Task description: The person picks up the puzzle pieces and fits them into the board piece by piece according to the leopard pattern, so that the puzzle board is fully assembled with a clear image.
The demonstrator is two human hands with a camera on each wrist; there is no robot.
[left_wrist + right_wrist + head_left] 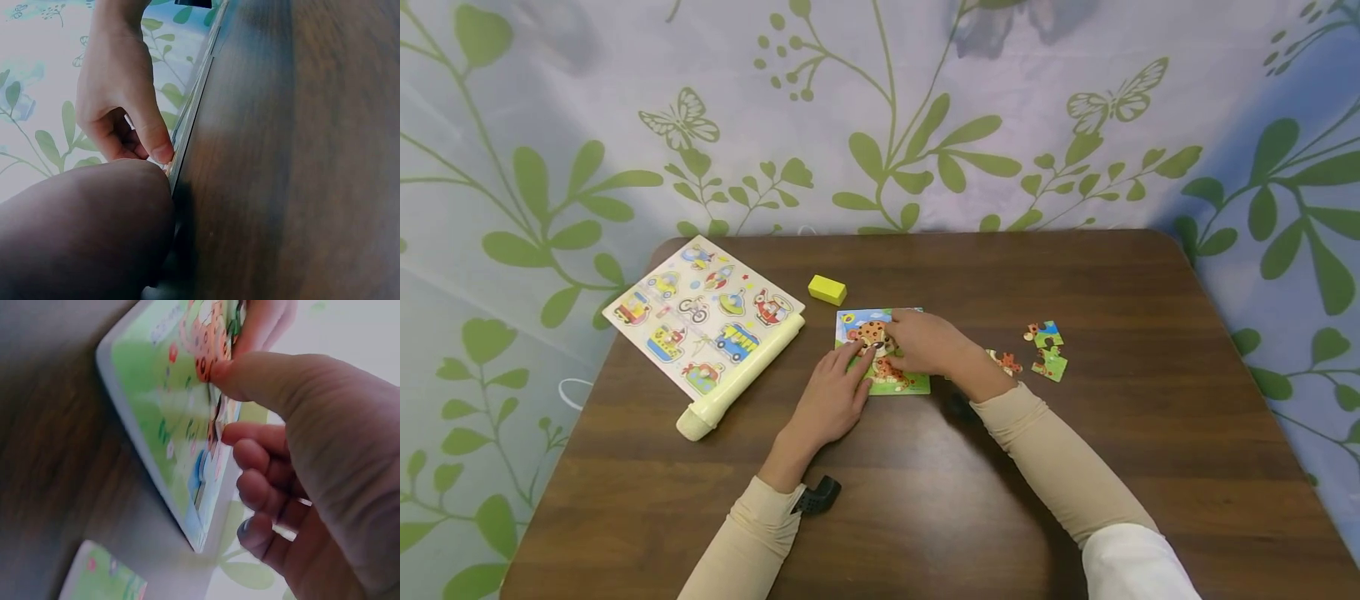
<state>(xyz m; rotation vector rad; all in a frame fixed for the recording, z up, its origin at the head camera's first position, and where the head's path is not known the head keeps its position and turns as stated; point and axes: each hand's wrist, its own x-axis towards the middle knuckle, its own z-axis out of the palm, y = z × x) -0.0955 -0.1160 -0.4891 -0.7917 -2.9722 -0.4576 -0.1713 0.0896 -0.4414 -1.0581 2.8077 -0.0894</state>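
Observation:
A jigsaw puzzle [915, 385] with a spotted leopard cub lies flat on the brown table. My left hand [829, 402] rests its extended fingers on the puzzle's lower left part. From the right, my right hand [927, 343] reaches over the upper right part. In the right wrist view its thumb and index finger pinch a small puzzle piece [219, 407] at the picture's surface, mostly hidden by the fingertips; the other fingers curl loosely. To the right lie loose puzzle pieces [1049, 364], one partly behind the right forearm.
A board with vehicle pictures [700, 283] lies at the left, a cream tube with a rounded head [748, 371] along its near edge. Between that board and the puzzle's far side stands a yellow block [827, 290]. A leaf-patterned cloth [820, 150] hangs behind the table.

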